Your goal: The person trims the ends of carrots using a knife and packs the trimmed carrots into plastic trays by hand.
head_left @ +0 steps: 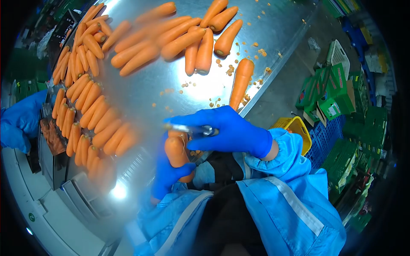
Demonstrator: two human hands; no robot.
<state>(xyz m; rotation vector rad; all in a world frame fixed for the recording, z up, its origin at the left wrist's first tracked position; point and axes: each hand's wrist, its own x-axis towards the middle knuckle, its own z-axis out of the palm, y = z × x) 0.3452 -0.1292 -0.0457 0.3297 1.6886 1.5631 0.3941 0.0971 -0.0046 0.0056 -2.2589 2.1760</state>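
Observation:
My left hand (165,173), in a blue glove, is wrapped around a thick carrot (176,152) near the table's edge, with its fingers curled across the lower part. Just over the carrot's upper end, my right hand (232,131), also gloved in blue, grips a small shiny metal cutting tool (190,128). The tool points left; whether it is a knife or a peeler is unclear. A single large carrot (241,83) lies beyond my right hand, close to the table rim. Small trimmed carrot pieces (230,70) are scattered around it.
The metal table (192,91) carries a loose group of carrots (183,40) at the back. Rows of carrots (96,109) lie on the left, partly blurred. At far left shows another person's blue sleeve (23,119). To the right stand a yellow crate (294,126) and green boxes (335,91).

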